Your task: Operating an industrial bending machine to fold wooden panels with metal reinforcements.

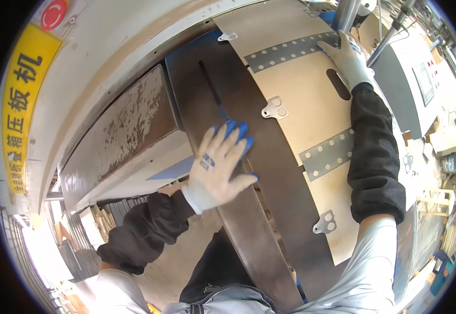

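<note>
My left hand (217,168), in a white glove with blue fingertips, has its fingers spread over the dark metal machine bed (251,118) and holds nothing. Whether it touches the metal I cannot tell. To its right lies a flat tan wooden panel (285,94) with an oval slot (338,84). My right hand (349,57), gloved alike, rests at the panel's far right part, thumb stretched out over a grey riveted metal strip (288,54). A second grey strip (324,154) crosses the panel nearer me, partly hidden by my right forearm. Silvery metal tabs (275,108) stick out along the panel's left edge.
A steel column (346,15) stands just beyond my right hand. At the right is a grey control box (403,83) with a screen. The machine's pale body (97,83) rises at the left, with a yellow sign (26,99) and a red stop button (53,14).
</note>
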Demonstrator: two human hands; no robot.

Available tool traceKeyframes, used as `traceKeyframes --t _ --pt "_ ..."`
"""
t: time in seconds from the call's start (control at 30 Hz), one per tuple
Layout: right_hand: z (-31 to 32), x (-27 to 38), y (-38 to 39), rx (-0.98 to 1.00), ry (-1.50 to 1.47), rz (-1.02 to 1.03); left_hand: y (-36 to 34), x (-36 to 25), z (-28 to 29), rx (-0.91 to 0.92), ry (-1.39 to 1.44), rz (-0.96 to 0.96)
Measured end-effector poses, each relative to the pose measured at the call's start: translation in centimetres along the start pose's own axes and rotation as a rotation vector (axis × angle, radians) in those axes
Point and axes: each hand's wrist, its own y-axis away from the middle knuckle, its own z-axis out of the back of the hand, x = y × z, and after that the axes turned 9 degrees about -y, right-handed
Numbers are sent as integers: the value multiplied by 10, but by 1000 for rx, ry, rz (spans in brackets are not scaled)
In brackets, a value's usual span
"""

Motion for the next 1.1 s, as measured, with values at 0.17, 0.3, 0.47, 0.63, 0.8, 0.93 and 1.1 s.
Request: traceKeyframes --t 0.17,0.3,0.47,0.63,0.8,0.93,1.1 --pt "-2 2 3 -77 94 50 5 -8 0 -24 27 15" --pt "-5 3 6 -165 210 162 6 -4 2 -25 80 3" --pt "-5 -3 7 -132 358 335 7 0 -6 -69 85 -23" --pt "-13 4 11 -205 213 227 5 -2 -5 -37 49 -20" --pt "-8 4 10 -138 222 199 7 -5 -6 -54 55 -13" --pt "-9 -13 1 -192 308 236 0 -7 -5 -114 62 -31" --pt "37 49 19 283 -55 26 21 9 -21 -296 54 -48"
